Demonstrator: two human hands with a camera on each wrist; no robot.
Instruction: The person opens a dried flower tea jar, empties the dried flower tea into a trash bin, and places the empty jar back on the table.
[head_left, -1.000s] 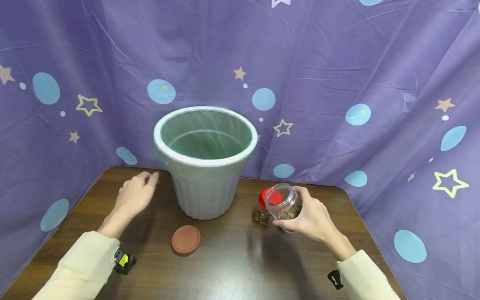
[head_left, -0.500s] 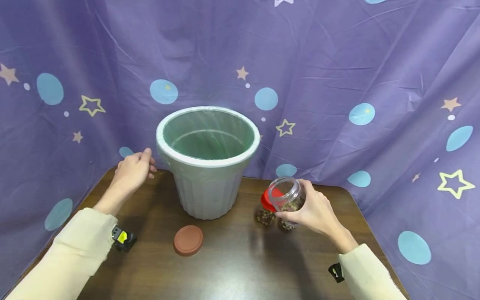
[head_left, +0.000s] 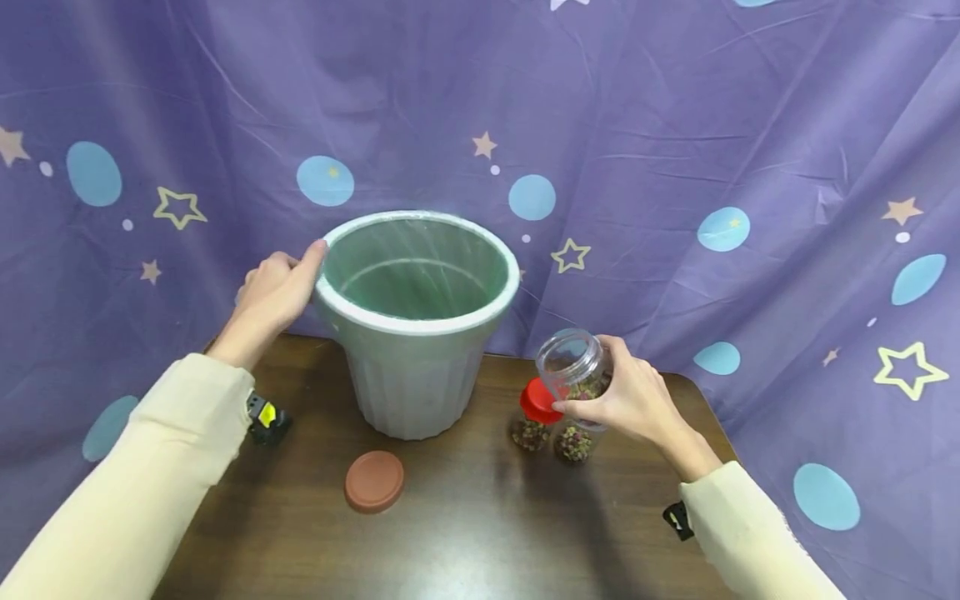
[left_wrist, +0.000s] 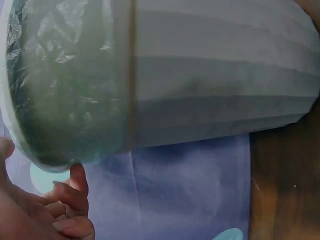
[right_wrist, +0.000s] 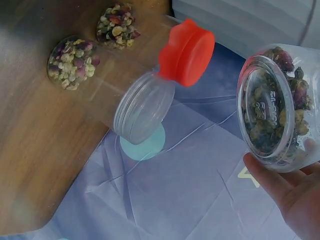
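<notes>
My left hand (head_left: 272, 293) is at the left rim of a large pale grey-green ribbed bin (head_left: 412, 375). Its thumb lies over the rim, and the left wrist view has a fingertip against the rim's underside. A clear plastic film (left_wrist: 60, 75) wraps the bin's upper part. My right hand (head_left: 637, 408) grips a clear plastic jar (right_wrist: 295, 115) of dried flower buds, tilted and raised above the table, mouth uncovered. Below it stand a lidless clear jar (right_wrist: 145, 107) and a red-lidded jar (right_wrist: 187, 52), each with dried flowers in the bottom.
A round terracotta-coloured lid (head_left: 374, 481) lies on the brown wooden table (head_left: 465, 533) in front of the bin. A purple curtain (head_left: 637, 150) with stars and blue dots hangs close behind the table and along both sides.
My left hand has risen from beside the bin to its rim. The right hand has lifted its jar slightly, so the lidless jar beneath shows more.
</notes>
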